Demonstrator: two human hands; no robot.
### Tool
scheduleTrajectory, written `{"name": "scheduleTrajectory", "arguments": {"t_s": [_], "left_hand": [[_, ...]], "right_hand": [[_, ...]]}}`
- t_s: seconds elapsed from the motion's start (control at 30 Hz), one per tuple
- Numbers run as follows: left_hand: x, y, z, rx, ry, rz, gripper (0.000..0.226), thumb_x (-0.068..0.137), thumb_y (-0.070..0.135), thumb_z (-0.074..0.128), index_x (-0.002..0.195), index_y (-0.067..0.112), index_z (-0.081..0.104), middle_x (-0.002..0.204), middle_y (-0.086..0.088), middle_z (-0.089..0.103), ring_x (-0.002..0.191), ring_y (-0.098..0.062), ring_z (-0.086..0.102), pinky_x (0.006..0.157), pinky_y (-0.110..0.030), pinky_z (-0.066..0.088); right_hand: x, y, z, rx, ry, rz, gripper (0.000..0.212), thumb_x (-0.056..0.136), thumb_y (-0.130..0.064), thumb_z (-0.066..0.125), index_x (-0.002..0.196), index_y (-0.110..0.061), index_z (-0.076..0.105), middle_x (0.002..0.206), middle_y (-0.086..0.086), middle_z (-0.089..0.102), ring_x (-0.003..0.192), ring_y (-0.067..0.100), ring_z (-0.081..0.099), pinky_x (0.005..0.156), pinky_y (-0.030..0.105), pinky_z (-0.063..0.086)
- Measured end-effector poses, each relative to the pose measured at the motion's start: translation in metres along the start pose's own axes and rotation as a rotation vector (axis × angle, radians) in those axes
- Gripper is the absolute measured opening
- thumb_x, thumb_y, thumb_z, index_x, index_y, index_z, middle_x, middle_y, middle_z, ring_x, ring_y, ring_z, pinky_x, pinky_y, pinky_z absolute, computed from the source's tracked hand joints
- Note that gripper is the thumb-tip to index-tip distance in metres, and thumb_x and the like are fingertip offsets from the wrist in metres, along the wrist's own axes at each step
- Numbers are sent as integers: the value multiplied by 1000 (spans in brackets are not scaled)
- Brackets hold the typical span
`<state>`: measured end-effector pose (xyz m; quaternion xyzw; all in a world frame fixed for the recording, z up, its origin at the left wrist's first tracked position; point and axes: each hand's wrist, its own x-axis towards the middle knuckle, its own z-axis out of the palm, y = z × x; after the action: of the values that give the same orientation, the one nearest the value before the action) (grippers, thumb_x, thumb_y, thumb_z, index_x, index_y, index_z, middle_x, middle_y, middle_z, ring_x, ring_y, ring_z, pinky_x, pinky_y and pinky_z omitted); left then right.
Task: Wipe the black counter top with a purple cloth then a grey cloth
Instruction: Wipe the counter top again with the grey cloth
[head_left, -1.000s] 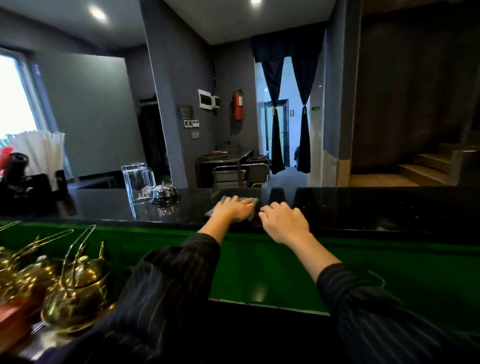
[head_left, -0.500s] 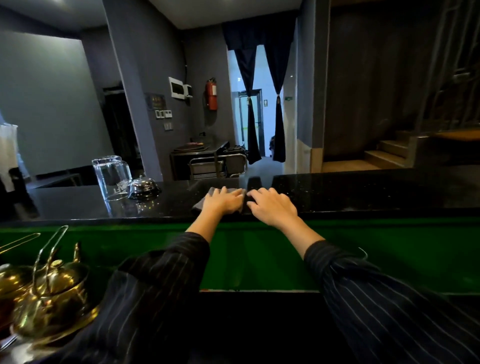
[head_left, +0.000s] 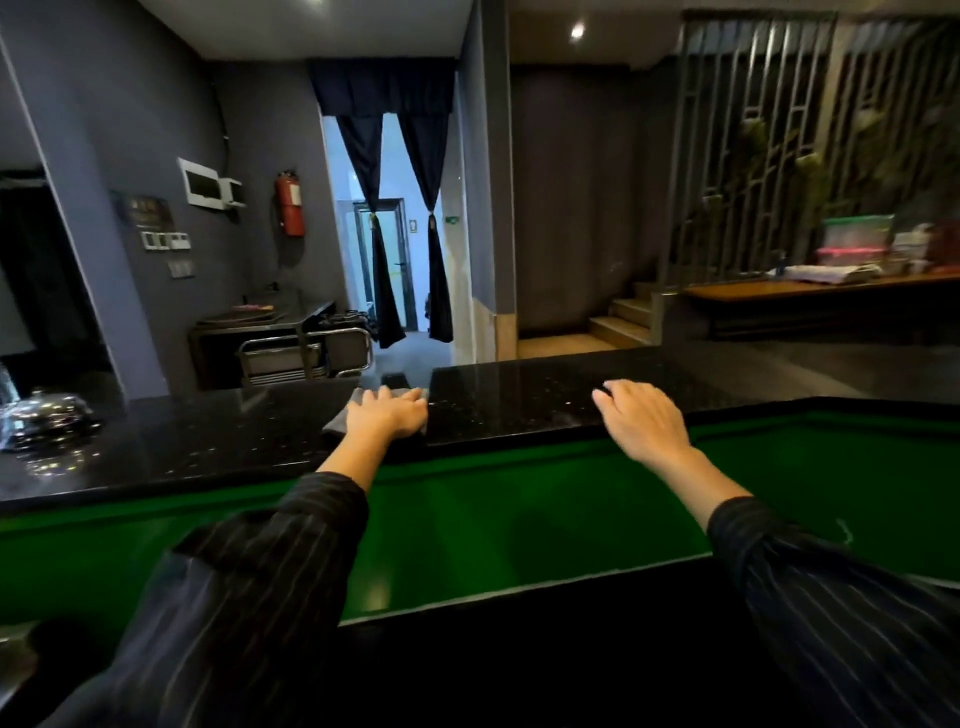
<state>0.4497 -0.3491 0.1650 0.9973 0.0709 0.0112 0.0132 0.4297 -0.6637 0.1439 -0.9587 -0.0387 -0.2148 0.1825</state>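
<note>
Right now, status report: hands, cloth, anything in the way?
Left hand flat on the cloth. Right hand open, empty, at the counter. Bell far left, apart from cloth.

Head view, forward-down over counter top (head_left: 519, 408)

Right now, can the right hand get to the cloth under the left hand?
Probably yes: only bare black counter top lies between the right hand and the grey cloth. But the left hand presses flat on most of the cloth, so just its edges are free.
</note>
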Motion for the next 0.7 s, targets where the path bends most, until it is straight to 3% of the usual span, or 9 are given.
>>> {"name": "scheduleTrajectory", "arguments": {"t_s": [0.2,0.4,0.53,0.6,0.7], "left_hand": [[25,122,4,-17,5,132,53,94,47,17,147,46,17,160,-16,10,147,-38,11,120,-52,1],[23,202,10,8,0,266,55,94,53,14,148,42,13,161,-16,10,148,-37,8,120,-54,3],[2,209,7,16,-35,335,59,96,49,24,151,32,10,161,-15,11,148,-37,7,120,-55,7],[-18,206,4,10,-32,385,67,93,58,27,151,31,8,161,-14,10,148,-36,7,120,-54,8],[-56,199,-2,32,-10,441,90,81,64,53,151,33,6,161,-11,9,148,-34,8,120,-51,8]], "right_hand": [[7,11,17,-41,82,-76,54,102,-45,25,151,-23,29,150,4,43,126,28,50,100,44,36],[9,11,17,-46,37,-49,57,103,-45,22,155,-27,9,161,9,21,136,31,40,108,47,30],[9,8,4,183,-53,23,57,103,-42,22,156,-28,5,164,7,9,145,28,27,114,48,20],[11,7,-5,317,-113,60,57,103,-42,23,156,-28,6,164,4,6,147,27,20,116,48,14],[14,10,-19,503,-222,92,57,103,-37,29,156,-25,10,164,2,9,149,25,16,118,46,10]]}}
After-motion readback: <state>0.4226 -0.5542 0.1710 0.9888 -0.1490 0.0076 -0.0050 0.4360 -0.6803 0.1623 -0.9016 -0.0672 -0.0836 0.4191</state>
